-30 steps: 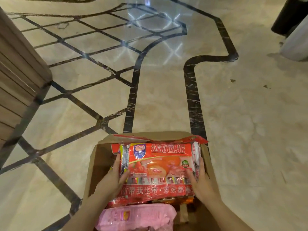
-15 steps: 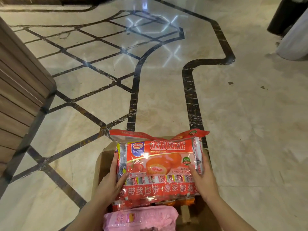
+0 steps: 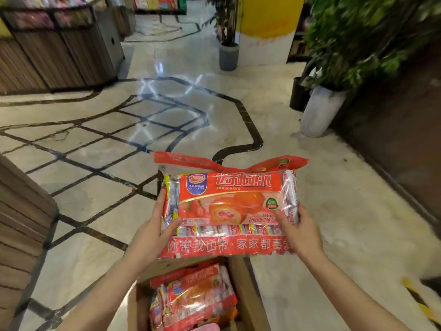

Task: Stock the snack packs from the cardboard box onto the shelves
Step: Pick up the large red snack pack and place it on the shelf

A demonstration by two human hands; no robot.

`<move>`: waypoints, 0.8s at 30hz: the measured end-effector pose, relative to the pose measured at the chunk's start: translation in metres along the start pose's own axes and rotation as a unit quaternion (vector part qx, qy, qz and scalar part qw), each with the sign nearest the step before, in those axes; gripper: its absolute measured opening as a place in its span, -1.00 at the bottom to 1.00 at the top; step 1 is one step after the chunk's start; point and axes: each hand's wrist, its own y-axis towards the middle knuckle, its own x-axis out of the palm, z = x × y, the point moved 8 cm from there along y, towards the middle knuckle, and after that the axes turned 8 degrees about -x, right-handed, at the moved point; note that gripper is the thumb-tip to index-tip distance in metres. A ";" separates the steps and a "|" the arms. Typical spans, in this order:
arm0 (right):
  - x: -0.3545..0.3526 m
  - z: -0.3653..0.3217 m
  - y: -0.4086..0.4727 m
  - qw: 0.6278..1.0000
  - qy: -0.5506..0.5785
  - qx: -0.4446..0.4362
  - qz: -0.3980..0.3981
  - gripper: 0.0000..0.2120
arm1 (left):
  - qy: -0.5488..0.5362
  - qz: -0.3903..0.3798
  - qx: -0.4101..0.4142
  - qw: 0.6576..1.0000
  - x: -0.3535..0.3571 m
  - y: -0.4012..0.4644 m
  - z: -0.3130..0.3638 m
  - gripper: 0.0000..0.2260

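Hands, left hand (image 3: 152, 231) and right hand (image 3: 301, 232), clamp snack pack (image 3: 229, 209) level, long axis sideways.

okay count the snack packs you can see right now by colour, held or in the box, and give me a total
Red snack packs: 2, the held pack between the left hand and right hand, and the red pack in the cardboard box.
Pink snack packs: 1, the pink pack, only its edge showing at the bottom.
Total: 3 visible; any beneath are hidden.
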 end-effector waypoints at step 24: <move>-0.471 0.062 -0.315 0.856 -0.097 0.219 0.459 -0.62 | 0.074 -0.286 0.406 0.865 0.250 -0.197 0.438 -0.33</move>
